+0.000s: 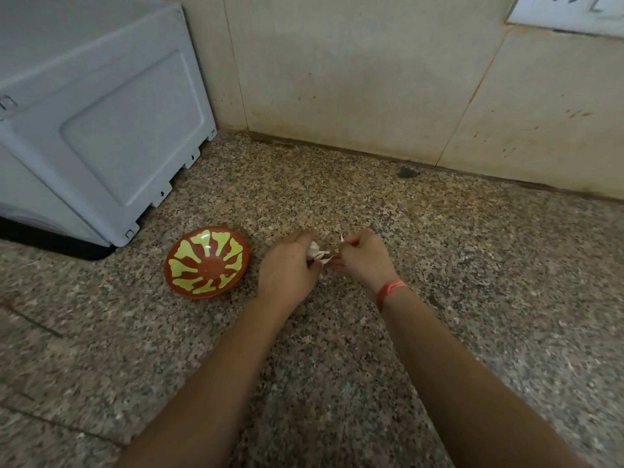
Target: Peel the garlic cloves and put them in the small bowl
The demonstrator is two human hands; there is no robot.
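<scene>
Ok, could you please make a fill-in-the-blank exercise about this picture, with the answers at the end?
1. The small bowl stands to the ____ of both hands.
2. Nothing lies in the small bowl: it is ____.
3. The left hand and the right hand together hold a white piece of ____.
4. The red thread band is on the ____ wrist.

Missing words: left; empty; garlic; right.

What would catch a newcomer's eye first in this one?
The red bowl with yellow-green petals sits empty on the speckled counter, left of centre. Mid-frame, the left hand grips garlic while the right hand pinches its papery skin. A grey appliance fills the upper left.
</scene>
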